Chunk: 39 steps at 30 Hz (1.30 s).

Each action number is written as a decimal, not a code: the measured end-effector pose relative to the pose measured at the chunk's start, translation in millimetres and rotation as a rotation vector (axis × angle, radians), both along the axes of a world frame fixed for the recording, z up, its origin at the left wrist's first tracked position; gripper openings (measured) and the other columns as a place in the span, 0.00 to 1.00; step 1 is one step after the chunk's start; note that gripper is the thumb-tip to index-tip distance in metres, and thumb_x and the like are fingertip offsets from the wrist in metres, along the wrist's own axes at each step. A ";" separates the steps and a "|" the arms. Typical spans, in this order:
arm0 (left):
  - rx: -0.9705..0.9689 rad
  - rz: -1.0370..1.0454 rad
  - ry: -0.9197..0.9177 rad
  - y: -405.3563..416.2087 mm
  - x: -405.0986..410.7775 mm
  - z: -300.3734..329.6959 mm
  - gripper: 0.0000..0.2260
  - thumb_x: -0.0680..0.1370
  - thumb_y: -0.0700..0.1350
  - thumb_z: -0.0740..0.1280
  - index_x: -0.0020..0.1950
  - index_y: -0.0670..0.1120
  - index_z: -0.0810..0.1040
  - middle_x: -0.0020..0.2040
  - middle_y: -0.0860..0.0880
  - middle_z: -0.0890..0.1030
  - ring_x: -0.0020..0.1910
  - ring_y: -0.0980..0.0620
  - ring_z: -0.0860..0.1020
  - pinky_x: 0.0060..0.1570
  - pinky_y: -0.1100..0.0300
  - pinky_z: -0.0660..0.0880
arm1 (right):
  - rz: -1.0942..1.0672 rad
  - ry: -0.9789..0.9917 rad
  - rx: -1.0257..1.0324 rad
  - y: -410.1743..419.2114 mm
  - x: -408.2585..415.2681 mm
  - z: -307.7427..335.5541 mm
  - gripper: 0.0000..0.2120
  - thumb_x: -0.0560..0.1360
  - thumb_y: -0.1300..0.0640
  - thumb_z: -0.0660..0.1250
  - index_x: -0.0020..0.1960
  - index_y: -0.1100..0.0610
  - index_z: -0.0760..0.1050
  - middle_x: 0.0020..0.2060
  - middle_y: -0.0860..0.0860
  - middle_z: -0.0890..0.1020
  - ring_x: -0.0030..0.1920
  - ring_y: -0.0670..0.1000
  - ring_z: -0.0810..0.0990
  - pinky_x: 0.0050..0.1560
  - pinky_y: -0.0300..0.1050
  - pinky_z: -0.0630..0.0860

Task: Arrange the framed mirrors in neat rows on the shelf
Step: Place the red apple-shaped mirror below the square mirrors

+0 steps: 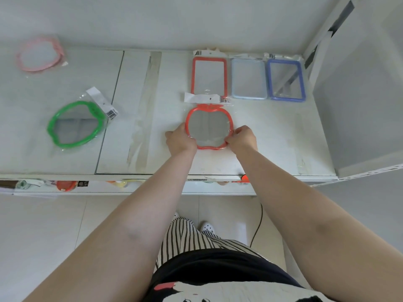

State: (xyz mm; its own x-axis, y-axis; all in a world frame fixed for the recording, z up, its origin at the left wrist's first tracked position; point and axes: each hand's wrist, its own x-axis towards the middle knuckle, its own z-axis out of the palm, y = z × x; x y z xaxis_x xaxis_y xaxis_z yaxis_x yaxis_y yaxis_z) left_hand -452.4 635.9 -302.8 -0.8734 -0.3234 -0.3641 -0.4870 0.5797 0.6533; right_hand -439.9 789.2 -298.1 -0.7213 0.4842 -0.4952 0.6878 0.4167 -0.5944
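A red apple-shaped mirror (208, 127) in clear wrap lies flat on the white shelf (272, 138), just in front of a red rectangular mirror (209, 76). My left hand (181, 139) grips its lower left rim and my right hand (241, 138) pinches its lower right rim. A pale blue rectangular mirror (248, 78) and a dark blue rectangular mirror (285, 79) lie beside the red one in a row at the back right. A green apple-shaped mirror (75, 124) lies at the left, and a pink one (40, 54) lies at the far back left.
The shelf's upright side panel (357, 105) closes off the right end. Strips of clear tape (144, 110) run across the shelf's middle. Small items show on a lower shelf (65, 185) under the front edge. A black cable (258, 225) trails on the tiled floor.
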 end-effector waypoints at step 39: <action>-0.485 -0.710 0.063 29.6 -14.9 3.8 0.34 0.78 0.57 0.62 0.79 0.50 0.51 0.79 0.39 0.43 0.79 0.41 0.42 0.76 0.45 0.42 | -0.030 0.220 -0.104 7.6 -50.7 22.6 0.20 0.73 0.56 0.67 0.64 0.47 0.74 0.57 0.52 0.75 0.65 0.58 0.70 0.60 0.55 0.76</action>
State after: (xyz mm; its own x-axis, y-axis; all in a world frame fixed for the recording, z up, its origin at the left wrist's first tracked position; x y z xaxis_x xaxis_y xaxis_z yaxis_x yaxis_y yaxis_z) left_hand -467.3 665.5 -298.9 -0.9416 0.1993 -0.2713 0.1250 0.9553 0.2679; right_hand -490.6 796.8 -275.5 -0.8036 0.4616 -0.3756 0.5478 0.3272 -0.7699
